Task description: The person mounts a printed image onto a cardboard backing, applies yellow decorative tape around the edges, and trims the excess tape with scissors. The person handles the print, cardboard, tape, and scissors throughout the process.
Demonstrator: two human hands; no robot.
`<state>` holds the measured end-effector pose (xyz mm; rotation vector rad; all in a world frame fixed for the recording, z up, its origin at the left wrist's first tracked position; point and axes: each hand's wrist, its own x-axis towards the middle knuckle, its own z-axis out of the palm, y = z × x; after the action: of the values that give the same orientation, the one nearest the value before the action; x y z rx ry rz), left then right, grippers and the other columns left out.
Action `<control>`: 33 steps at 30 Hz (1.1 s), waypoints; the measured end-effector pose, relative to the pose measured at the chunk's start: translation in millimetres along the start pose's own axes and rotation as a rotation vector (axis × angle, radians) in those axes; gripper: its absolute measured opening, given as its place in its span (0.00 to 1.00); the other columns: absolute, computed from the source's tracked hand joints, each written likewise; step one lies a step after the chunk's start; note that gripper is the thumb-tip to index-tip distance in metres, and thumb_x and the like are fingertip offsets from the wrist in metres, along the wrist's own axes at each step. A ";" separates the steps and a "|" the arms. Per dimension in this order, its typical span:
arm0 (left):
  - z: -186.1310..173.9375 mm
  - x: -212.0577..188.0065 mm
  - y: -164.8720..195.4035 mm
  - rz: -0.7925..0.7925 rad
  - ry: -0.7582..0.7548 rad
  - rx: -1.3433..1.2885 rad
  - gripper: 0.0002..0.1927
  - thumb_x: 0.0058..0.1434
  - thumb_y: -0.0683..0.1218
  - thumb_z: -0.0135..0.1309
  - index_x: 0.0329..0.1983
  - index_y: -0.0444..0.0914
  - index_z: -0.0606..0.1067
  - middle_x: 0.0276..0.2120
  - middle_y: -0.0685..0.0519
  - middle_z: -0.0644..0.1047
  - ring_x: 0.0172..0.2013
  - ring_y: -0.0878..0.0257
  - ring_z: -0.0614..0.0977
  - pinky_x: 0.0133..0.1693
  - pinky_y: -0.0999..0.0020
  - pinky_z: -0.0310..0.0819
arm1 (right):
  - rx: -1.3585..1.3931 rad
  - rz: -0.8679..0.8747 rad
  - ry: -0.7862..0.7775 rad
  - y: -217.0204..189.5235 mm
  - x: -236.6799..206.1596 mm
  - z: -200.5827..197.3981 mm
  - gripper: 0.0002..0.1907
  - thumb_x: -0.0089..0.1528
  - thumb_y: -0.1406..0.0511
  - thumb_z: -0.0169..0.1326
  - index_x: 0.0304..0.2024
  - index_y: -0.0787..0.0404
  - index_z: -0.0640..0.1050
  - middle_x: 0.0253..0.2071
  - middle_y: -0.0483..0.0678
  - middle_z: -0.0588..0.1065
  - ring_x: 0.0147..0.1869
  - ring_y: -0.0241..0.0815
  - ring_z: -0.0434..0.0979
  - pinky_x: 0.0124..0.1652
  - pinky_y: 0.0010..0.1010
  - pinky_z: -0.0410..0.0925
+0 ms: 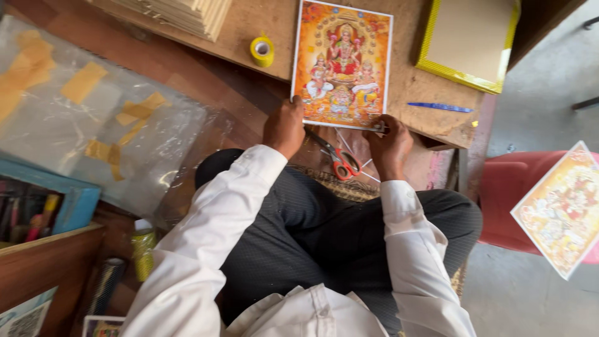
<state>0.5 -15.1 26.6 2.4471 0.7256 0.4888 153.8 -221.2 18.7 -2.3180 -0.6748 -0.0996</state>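
so, what we counted, one line each:
hands: two, ours, both at the near edge of the print, white sleeves behind them.
left hand (pixel 284 128): we had it curled on the print's lower left corner, fingers closed over the edge and pinning it to the wood.
right hand (pixel 388 146): we had it closed at the lower right corner; whether it pinched the paper or something small and pale there, we could not tell.
print (pixel 342 62): one, an orange religious picture with a white border, flat on the wooden board (pixel 249 25), its near edge over the board's front lip.
second print (pixel 561 209): one more, well apart at the right, lying on a red seat (pixel 499 193).
scissors (pixel 340 161): one pair, red handles, just below the board edge between our hands, touched by neither.
tape roll (pixel 262 50): one, yellow, beside the print's left edge.
pen (pixel 440 107): one, blue, to the print's right.
frame (pixel 468 40): one, yellow rim, backing upward.
plastic sheet (pixel 75 118): one, clear, patched with several tan tape strips.
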 end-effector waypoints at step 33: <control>-10.3 4.1 6.4 -0.054 -0.106 -0.025 0.19 0.53 0.36 0.63 0.48 0.30 0.73 0.45 0.37 0.77 0.43 0.39 0.82 0.43 0.51 0.78 | -0.133 0.100 -0.024 -11.9 -7.8 -5.9 0.22 0.49 0.64 0.73 0.46 0.61 0.84 0.45 0.54 0.80 0.43 0.51 0.82 0.46 0.39 0.73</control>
<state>1.4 -13.2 39.1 2.4029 0.7349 0.3424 141.8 -221.3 28.4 -2.4795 -0.5786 -0.0723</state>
